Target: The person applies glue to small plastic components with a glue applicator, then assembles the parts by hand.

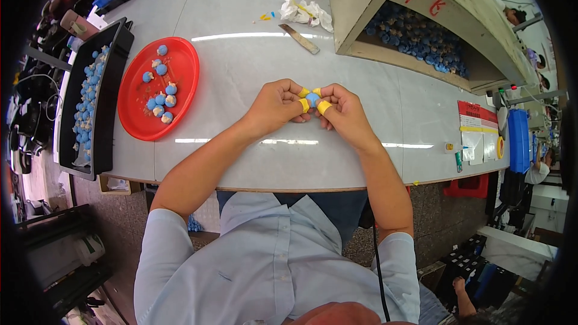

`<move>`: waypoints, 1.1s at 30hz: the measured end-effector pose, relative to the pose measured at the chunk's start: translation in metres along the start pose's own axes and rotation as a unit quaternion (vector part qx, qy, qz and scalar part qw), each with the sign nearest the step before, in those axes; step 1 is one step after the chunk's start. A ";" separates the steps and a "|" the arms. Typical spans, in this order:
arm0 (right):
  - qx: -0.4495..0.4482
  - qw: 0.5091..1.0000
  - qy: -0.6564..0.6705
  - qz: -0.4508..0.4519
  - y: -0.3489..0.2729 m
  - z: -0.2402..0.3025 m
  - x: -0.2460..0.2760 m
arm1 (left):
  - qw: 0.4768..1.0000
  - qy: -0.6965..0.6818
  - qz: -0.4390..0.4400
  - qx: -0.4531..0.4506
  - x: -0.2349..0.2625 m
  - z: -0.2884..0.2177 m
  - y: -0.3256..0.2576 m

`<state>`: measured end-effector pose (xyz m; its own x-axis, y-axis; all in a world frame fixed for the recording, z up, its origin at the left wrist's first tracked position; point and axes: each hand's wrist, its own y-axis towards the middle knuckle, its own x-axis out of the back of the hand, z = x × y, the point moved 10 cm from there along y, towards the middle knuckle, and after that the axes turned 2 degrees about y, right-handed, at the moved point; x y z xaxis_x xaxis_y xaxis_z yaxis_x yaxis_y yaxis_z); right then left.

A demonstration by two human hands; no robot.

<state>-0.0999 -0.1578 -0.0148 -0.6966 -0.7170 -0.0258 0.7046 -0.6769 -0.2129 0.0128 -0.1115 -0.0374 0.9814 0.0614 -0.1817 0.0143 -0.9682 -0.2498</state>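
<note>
My left hand (278, 103) and my right hand (343, 111) meet over the middle of the grey table (241, 156). Between their fingertips they pinch one small blue round piece (312, 99). Yellow finger covers sit on the thumbs and forefingers of both hands. Both hands are closed around the piece, which is mostly hidden by the fingers.
To the left lies a red round tray (135, 114) with several blue pieces. Further left, a black tray (90, 90) holds many more. At the back right stands a wooden box (361, 24) with blue pieces inside. White crumpled paper (306, 12) and a flat stick (299, 39) lie behind my hands.
</note>
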 end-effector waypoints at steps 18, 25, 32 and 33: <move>0.034 0.999 -0.008 -0.014 -0.001 -0.001 0.000 | 0.999 0.004 -0.024 -0.037 -0.003 0.000 -0.004; 0.036 0.999 -0.007 -0.021 0.000 0.000 0.000 | 0.998 0.023 -0.034 -0.051 -0.003 -0.002 -0.006; 0.027 0.999 -0.007 -0.046 0.001 -0.001 0.005 | 0.994 0.052 -0.054 -0.077 -0.004 -0.004 -0.007; 0.019 0.999 0.001 -0.040 0.002 -0.002 0.005 | 0.995 0.033 -0.058 -0.073 -0.003 -0.003 -0.006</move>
<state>-0.1024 -0.1619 -0.0173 -0.7504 -0.6609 -0.0115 0.6520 -0.7371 -0.1778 0.0101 -0.1066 -0.0324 0.9821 0.1625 -0.0955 0.1502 -0.9808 -0.1240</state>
